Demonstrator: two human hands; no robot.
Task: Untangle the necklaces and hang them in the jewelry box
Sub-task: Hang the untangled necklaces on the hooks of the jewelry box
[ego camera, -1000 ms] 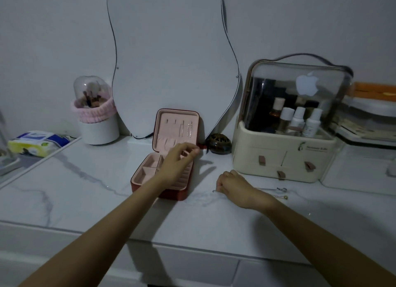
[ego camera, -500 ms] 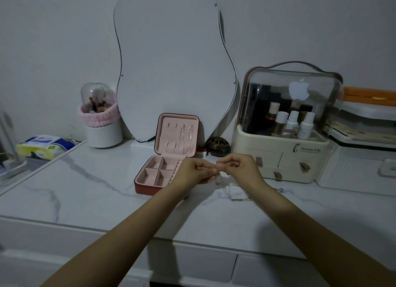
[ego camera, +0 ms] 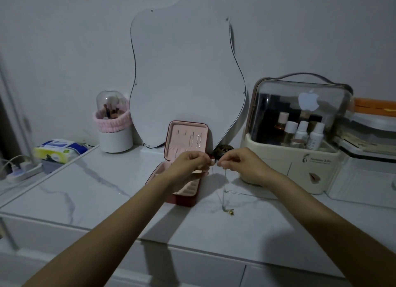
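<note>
Head camera shows the job partly done: a few thin chains already hang from the hooks inside the upright pink lid of the jewelry box (ego camera: 186,141), which stands open on the marble table (ego camera: 85,192) in front of the wavy mirror (ego camera: 184,76). One necklace (ego camera: 225,192) is not yet hung. Both hands are raised side by side just above the box's right edge, arms stretched forward from the bottom corners of the view. The left hand (ego camera: 190,161) has its fingers curled, tips pinched on the upper end of the chain; the right hand (ego camera: 237,161) mirrors it, fingers bunched and pinching the chain right beside the left, knuckles nearly touching. From that pinch the chain drops straight down, with a small gold pendant (ego camera: 231,212) resting on the table and another strand trailing off toward the cream cosmetic organizer (ego camera: 295,168). Whether a knot remains is too fine to tell. By my judgement, what is left is freeing this chain and hooking it in the lid.
</note>
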